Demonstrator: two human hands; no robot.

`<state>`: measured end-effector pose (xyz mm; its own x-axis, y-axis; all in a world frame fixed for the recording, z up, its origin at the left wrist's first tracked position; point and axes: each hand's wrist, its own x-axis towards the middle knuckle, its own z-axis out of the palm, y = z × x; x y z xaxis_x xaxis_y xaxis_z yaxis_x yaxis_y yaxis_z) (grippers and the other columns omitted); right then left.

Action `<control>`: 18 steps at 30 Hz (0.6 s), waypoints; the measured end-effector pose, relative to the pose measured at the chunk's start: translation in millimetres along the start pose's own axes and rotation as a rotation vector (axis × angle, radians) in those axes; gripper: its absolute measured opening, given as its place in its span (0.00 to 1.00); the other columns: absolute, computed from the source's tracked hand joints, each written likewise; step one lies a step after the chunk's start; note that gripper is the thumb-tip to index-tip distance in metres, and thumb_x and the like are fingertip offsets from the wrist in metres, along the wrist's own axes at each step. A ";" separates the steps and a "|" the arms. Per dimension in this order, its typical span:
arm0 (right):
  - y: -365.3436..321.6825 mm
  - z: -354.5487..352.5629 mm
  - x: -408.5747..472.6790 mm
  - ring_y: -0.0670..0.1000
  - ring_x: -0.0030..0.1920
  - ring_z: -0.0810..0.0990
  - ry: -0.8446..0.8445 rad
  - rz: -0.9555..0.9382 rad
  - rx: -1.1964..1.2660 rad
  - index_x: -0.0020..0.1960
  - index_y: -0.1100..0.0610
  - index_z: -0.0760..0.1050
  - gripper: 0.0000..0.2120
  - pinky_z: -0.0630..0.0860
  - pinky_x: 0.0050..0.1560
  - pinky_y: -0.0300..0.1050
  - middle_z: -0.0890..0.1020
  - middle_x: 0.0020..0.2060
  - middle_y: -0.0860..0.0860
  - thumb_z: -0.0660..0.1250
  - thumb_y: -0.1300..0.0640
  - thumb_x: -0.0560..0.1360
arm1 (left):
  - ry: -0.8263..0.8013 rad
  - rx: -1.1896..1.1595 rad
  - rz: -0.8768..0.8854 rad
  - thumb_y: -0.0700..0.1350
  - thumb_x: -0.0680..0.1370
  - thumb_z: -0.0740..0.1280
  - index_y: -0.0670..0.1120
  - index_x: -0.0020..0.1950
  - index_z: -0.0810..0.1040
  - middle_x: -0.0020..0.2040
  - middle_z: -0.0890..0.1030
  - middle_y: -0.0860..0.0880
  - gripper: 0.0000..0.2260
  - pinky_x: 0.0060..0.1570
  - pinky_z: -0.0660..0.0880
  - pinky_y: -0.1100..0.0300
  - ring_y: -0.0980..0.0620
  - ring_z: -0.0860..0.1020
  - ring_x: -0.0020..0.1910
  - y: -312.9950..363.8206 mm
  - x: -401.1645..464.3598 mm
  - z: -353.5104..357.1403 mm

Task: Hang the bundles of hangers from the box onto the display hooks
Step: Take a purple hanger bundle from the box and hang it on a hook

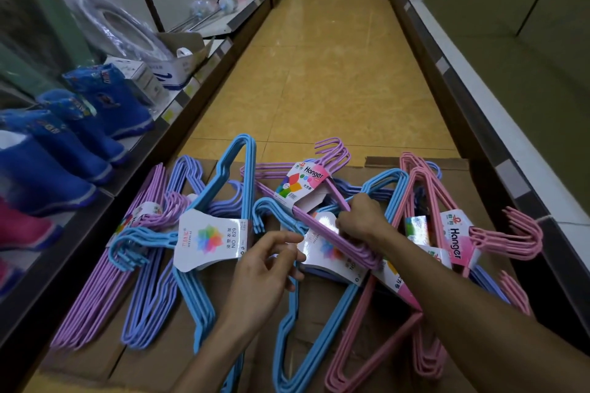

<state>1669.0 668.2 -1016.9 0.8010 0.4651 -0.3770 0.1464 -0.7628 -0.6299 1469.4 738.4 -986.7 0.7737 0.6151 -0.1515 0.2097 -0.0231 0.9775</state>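
Several bundles of wire hangers in purple, blue and pink lie spread over a flattened cardboard box [367, 169] on the aisle floor. My right hand [360, 217] grips the shoulder bar of a purple bundle [322, 230] with a "Hanger" label, its hooks pointing away from me. Just left of it, my left hand [271, 265] hovers over the pile with fingers loosely curled, holding nothing that I can see. A light blue bundle [223, 188] with a white card label lies to the left, and a pink bundle [498, 236] to the right. No display hooks are in view.
Blue and pink rubber boots [79, 124] stand on the low shelf at the left, with boxes and wrapped goods behind them. A white shelf edge [479, 99] runs along the right. The yellow tiled aisle floor [325, 57] stretches ahead.
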 end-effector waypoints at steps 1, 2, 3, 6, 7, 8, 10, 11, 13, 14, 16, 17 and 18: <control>1.2 -0.5 -0.6 0.60 0.38 0.81 0.014 -0.011 0.010 0.45 0.65 0.76 0.04 0.78 0.36 0.52 0.80 0.42 0.62 0.64 0.65 0.74 | -0.005 0.002 0.000 0.38 0.81 0.62 0.48 0.52 0.81 0.41 0.83 0.46 0.09 0.39 0.78 0.53 0.47 0.81 0.38 -0.4 -0.6 0.0; 1.4 -1.9 -2.1 0.61 0.37 0.81 0.026 -0.030 0.008 0.46 0.66 0.76 0.05 0.79 0.36 0.52 0.81 0.41 0.63 0.63 0.65 0.74 | -0.009 0.002 0.000 0.39 0.81 0.62 0.48 0.52 0.81 0.41 0.83 0.46 0.09 0.39 0.78 0.53 0.47 0.81 0.38 -0.8 -1.4 -0.1; 1.5 -4.0 -3.7 0.60 0.35 0.80 0.042 -0.055 -0.004 0.45 0.66 0.77 0.06 0.78 0.34 0.52 0.80 0.39 0.62 0.62 0.65 0.74 | -0.011 0.003 0.000 0.39 0.81 0.62 0.49 0.52 0.82 0.41 0.83 0.47 0.10 0.38 0.78 0.54 0.48 0.81 0.38 -1.3 -2.1 -0.1; 1.6 -12.8 -8.6 0.58 0.29 0.73 0.104 -0.120 -0.075 0.46 0.66 0.77 0.07 0.69 0.30 0.47 0.76 0.32 0.57 0.61 0.63 0.75 | -0.013 -0.004 0.005 0.39 0.81 0.62 0.49 0.52 0.82 0.40 0.83 0.48 0.10 0.37 0.79 0.56 0.48 0.81 0.37 -0.2 -3.9 1.3; 2.3 -16.4 -10.4 0.58 0.29 0.73 0.130 -0.135 -0.101 0.45 0.64 0.76 0.06 0.67 0.29 0.44 0.75 0.31 0.56 0.61 0.63 0.76 | -0.014 -0.012 0.008 0.39 0.81 0.62 0.49 0.52 0.82 0.40 0.83 0.48 0.10 0.37 0.79 0.56 0.48 0.81 0.37 0.9 -4.6 2.2; 2.8 -20.3 -12.5 0.56 0.29 0.72 0.153 -0.143 -0.121 0.44 0.63 0.75 0.06 0.66 0.28 0.42 0.74 0.31 0.54 0.61 0.63 0.76 | -0.017 -0.017 0.012 0.38 0.81 0.62 0.48 0.52 0.82 0.40 0.83 0.48 0.10 0.36 0.79 0.56 0.48 0.81 0.37 2.4 -5.3 3.0; 6.2 -28.2 -16.4 0.56 0.29 0.73 0.206 -0.162 -0.132 0.41 0.60 0.72 0.06 0.68 0.28 0.44 0.74 0.31 0.54 0.61 0.63 0.77 | -0.025 -0.017 0.028 0.38 0.81 0.62 0.47 0.52 0.81 0.40 0.83 0.47 0.09 0.36 0.79 0.56 0.47 0.80 0.36 5.3 -6.0 4.3; 9.8 -31.5 -17.2 0.58 0.30 0.75 0.240 -0.181 -0.126 0.40 0.60 0.72 0.07 0.72 0.29 0.48 0.75 0.32 0.56 0.61 0.63 0.77 | -0.029 -0.015 0.035 0.38 0.81 0.62 0.47 0.52 0.81 0.41 0.83 0.47 0.09 0.35 0.79 0.57 0.47 0.80 0.36 7.0 -5.7 4.9; 18.9 -37.5 -20.7 0.62 0.33 0.78 0.290 -0.218 -0.081 0.41 0.60 0.74 0.08 0.78 0.34 0.55 0.78 0.33 0.58 0.61 0.61 0.78 | -0.035 -0.011 0.052 0.38 0.81 0.62 0.46 0.53 0.81 0.41 0.82 0.46 0.08 0.35 0.79 0.58 0.47 0.80 0.36 11.6 -3.3 5.0; 24.1 -39.6 -22.7 0.63 0.34 0.79 0.303 -0.230 -0.044 0.43 0.60 0.75 0.08 0.80 0.35 0.58 0.79 0.35 0.59 0.61 0.60 0.78 | -0.036 -0.008 0.064 0.38 0.81 0.62 0.46 0.53 0.80 0.42 0.82 0.45 0.08 0.35 0.78 0.58 0.47 0.80 0.36 14.6 -0.7 4.8; 32.4 -43.8 -28.1 0.62 0.35 0.80 0.322 -0.254 0.034 0.46 0.61 0.77 0.08 0.80 0.36 0.59 0.81 0.36 0.60 0.61 0.60 0.79 | -0.030 -0.001 0.082 0.38 0.81 0.61 0.45 0.54 0.80 0.43 0.82 0.44 0.08 0.35 0.78 0.59 0.48 0.80 0.37 21.8 5.8 3.6; 35.6 -46.2 -31.1 0.59 0.34 0.81 0.333 -0.269 0.071 0.47 0.61 0.78 0.08 0.80 0.35 0.56 0.81 0.36 0.60 0.61 0.61 0.79 | -0.020 0.001 0.091 0.38 0.81 0.61 0.44 0.55 0.79 0.43 0.82 0.44 0.08 0.35 0.78 0.60 0.49 0.80 0.37 26.1 10.0 2.8; 37.8 -49.1 -34.8 0.54 0.31 0.81 0.341 -0.282 0.113 0.47 0.61 0.78 0.08 0.79 0.31 0.52 0.81 0.35 0.59 0.61 0.61 0.79 | -0.005 0.000 0.094 0.39 0.81 0.61 0.44 0.56 0.79 0.43 0.82 0.44 0.08 0.34 0.78 0.61 0.50 0.80 0.36 30.2 15.2 1.5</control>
<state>1675.2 601.1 -994.2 0.8872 0.4584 0.0532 0.3370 -0.5649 -0.7532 1488.4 745.9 -959.7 0.7932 0.6060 -0.0600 0.1360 -0.0801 0.9875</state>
